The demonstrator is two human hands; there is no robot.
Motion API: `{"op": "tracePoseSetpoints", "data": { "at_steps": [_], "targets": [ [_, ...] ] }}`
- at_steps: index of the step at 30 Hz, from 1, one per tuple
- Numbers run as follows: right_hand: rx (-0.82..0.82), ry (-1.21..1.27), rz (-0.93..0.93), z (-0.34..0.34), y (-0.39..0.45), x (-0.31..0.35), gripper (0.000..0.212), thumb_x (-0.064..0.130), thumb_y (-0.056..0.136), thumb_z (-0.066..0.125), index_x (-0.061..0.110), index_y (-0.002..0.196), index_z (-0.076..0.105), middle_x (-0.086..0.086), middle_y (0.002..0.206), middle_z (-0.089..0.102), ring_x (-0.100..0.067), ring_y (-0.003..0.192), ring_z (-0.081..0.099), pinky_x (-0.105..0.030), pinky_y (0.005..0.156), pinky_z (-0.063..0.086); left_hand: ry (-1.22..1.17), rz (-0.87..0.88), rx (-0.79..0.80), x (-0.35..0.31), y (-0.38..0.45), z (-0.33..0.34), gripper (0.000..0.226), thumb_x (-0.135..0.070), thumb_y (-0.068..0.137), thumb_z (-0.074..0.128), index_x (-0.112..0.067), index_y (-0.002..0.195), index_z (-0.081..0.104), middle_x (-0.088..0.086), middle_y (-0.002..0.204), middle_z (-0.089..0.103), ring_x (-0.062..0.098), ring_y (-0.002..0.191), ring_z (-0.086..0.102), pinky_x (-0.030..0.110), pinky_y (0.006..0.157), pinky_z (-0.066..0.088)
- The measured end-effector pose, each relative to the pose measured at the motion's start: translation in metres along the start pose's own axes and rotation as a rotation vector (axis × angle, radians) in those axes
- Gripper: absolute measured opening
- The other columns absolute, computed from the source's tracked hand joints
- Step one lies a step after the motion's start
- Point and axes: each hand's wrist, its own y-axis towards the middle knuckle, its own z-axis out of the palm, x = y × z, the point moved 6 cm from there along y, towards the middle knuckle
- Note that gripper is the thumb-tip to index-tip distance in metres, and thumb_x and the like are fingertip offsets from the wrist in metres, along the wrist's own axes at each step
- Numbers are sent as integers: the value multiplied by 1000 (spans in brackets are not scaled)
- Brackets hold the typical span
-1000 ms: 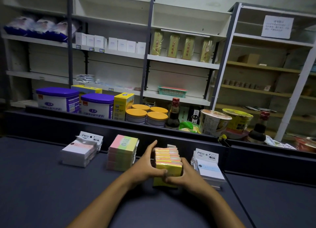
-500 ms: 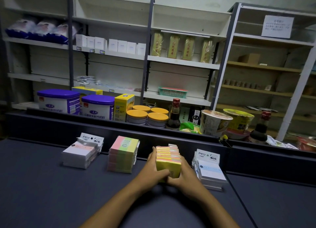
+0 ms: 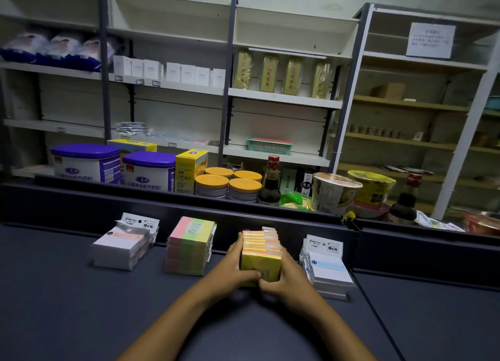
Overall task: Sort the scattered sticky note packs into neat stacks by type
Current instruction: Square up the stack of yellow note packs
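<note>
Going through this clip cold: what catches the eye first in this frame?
Front and centre, the left hand and right hand clasp a bright yellow-and-neon stack of sticky note packs on the dark counter. A pink-and-green stack and a white stack sit to its left, another white stack to its right.

Yellow multicolour stack (image 3: 261,255) boxed in: pastel stack (image 3: 190,245) near its left, blue-label stack (image 3: 327,270) just beside its right, dark back rail (image 3: 189,211) close behind. Bare tabletop (image 3: 67,306) in front of it; approach from there.
</note>
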Motion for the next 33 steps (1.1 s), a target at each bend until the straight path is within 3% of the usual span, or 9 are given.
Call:
{"op": "tracePoseSetpoints", "data": {
  "at_steps": [4,9,15,20,25,28,31,33],
  "targets": [
    [-2,40,1,-4,1,0,68,14,73,77,34,131,49,11,130,60,0,117,58,-24,99,47,18,26,-23,-3,-1,-5,103,-12,82,76,-22,156,5,-8,150,25,10,133,41,15,101,42],
    [-13,16,-1,-3,2,0,65,20,72,78,39,128,48,15,128,59,0,116,57,-19,97,47,49,44,-31,-2,0,-9,103,-17,81,78,-22,156,9,-2,155,29,14,138,40,36,116,34],
    [1,-9,9,0,2,-3,70,20,70,77,33,133,48,11,130,58,-2,117,57,-29,101,48,54,30,9,-1,-1,-5,102,-18,83,77,-22,157,6,-4,157,24,9,140,33,29,118,30],
    [-35,-19,2,-3,1,-1,71,23,68,76,37,131,49,18,128,58,4,116,56,-22,98,47,60,45,-24,-2,-2,-5,100,-12,84,75,-20,156,7,-8,153,22,6,136,34,4,98,35],
    [-19,-17,7,0,1,-3,68,15,70,75,39,128,49,13,128,60,1,115,57,-21,97,47,43,44,-13,1,0,-5,100,-17,83,76,-22,157,7,-6,152,24,9,137,35,16,107,33],
    [2,22,32,-3,1,-3,68,15,70,79,34,129,51,14,124,62,5,110,59,-14,91,47,-20,47,-44,2,0,-10,98,-13,77,81,-24,153,20,-4,148,38,11,130,48,29,108,44],
    [23,80,65,-7,0,-4,65,15,71,82,31,127,53,18,114,68,7,102,64,-8,81,47,-63,55,-99,-2,-1,-16,95,-13,68,88,-31,141,30,-12,134,51,2,117,55,15,92,50],
    [35,133,94,-10,1,-5,66,14,72,83,27,130,52,17,110,70,4,100,66,-10,78,49,-91,66,-138,-4,0,-21,96,-17,62,92,-30,137,35,-11,130,55,4,117,55,20,96,50]
  ]
}}
